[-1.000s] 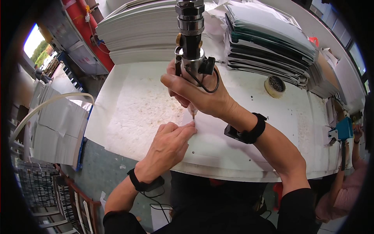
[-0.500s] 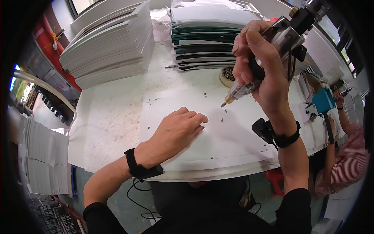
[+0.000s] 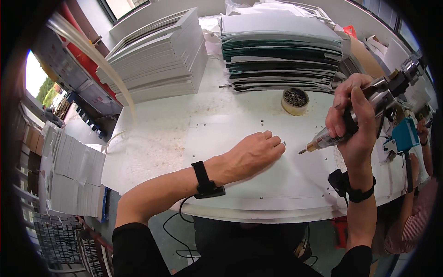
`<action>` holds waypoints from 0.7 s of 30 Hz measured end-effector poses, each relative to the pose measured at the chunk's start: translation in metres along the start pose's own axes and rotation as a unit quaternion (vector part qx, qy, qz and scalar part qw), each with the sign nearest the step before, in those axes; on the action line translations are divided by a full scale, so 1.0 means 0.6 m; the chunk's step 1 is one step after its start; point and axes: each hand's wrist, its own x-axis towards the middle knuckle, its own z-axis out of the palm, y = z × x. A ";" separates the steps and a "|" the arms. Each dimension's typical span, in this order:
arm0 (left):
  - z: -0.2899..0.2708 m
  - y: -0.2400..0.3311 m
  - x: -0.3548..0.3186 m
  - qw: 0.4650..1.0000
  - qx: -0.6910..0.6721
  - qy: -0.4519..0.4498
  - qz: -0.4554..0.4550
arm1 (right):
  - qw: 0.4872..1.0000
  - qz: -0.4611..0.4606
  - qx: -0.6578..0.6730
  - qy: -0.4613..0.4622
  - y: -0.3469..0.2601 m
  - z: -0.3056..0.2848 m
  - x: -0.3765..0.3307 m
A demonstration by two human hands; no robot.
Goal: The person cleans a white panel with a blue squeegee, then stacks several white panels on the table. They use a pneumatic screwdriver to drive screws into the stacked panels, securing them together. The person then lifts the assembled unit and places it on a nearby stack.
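Observation:
A white panel [image 3: 221, 184] lies on the worktable, with several small screws or screw holes dotted along its edges. My left hand [image 3: 254, 154] rests on the panel with its fingers curled together; what the fingertips hold, if anything, is hidden. Just beyond them lies a small loose screw [image 3: 284, 143]. My right hand [image 3: 355, 115] is wrapped round a power screwdriver [image 3: 325, 137] with a clear front sleeve and a brass-coloured nose. Its bit points down and left, above the panel and to the right of my left hand.
A round tub of screws [image 3: 295, 102] stands behind the panel. Farther back are a stack of white frames [image 3: 157, 60] and a pile of dark green and white sheets [image 3: 281, 55]. At the right, a co-worker's arm [image 3: 408, 184] is near a teal tool [image 3: 404, 135].
The view has shifted. My left hand has moved right to the loose screws, one of which no longer shows. The screwdriver in my right hand has moved right and nearer to me.

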 end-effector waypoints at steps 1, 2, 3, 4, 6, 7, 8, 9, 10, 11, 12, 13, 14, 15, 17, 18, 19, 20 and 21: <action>0.000 -0.001 -0.014 1.000 0.022 0.019 0.002 | 1.000 0.001 0.014 -0.014 0.006 0.006 -0.002; 0.010 -0.001 -0.021 0.999 0.027 0.015 -0.008 | 1.000 0.013 0.019 0.010 0.009 0.022 -0.008; 0.003 0.005 -0.040 0.998 0.051 0.024 -0.014 | 0.998 0.010 0.054 0.027 0.016 0.034 -0.012; -0.002 0.009 -0.046 0.998 0.052 0.043 -0.012 | 0.996 0.016 0.068 0.059 0.023 0.037 -0.015; 0.012 0.014 -0.025 0.994 0.041 0.097 0.014 | 0.996 -0.017 0.075 0.048 0.038 -0.024 -0.016; 0.008 0.019 -0.026 0.996 0.026 0.081 -0.002 | 0.995 -0.030 0.079 0.059 0.041 -0.028 -0.010; -0.008 0.029 -0.046 0.997 0.005 0.070 -0.027 | 0.993 -0.032 0.094 0.062 0.045 -0.021 -0.006; -0.020 0.032 -0.072 0.994 -0.038 0.092 -0.054 | 0.993 -0.034 0.095 0.061 0.044 -0.011 -0.006; -0.034 0.036 -0.099 0.987 -0.081 0.114 -0.076 | 0.992 -0.037 0.105 0.059 0.046 0.006 -0.003; -0.048 0.043 -0.115 0.979 -0.128 0.134 -0.087 | 0.990 -0.039 0.123 0.057 0.043 0.021 -0.001; -0.051 0.039 -0.119 0.969 -0.173 0.124 -0.127 | 0.991 -0.042 0.116 0.059 0.032 0.019 -0.002; -0.058 0.030 -0.130 0.956 -0.219 0.107 -0.162 | 0.988 -0.039 0.139 0.053 0.034 0.040 0.008; -0.072 0.027 -0.145 0.918 -0.318 0.132 -0.195 | 0.985 -0.027 0.161 0.048 0.035 0.059 0.016; -0.080 0.025 -0.163 0.878 -0.377 0.123 -0.268 | 0.983 -0.019 0.178 0.038 0.032 0.088 0.024; -0.095 0.032 -0.226 0.780 -0.470 0.171 -0.377 | 0.975 0.005 0.222 -0.017 0.031 0.160 0.033; -0.079 0.024 -0.236 0.691 -0.576 0.211 -0.383 | 0.977 0.015 0.213 -0.014 0.020 0.178 0.036; -0.075 0.021 -0.245 0.665 -0.607 0.227 -0.371 | 0.975 0.011 0.222 -0.028 0.017 0.186 0.042; -0.074 0.018 -0.252 0.639 -0.628 0.244 -0.371 | 0.976 0.013 0.214 -0.037 0.012 0.196 0.046; -0.074 0.017 -0.255 0.624 -0.642 0.253 -0.367 | 0.970 0.001 0.236 -0.060 0.013 0.212 0.047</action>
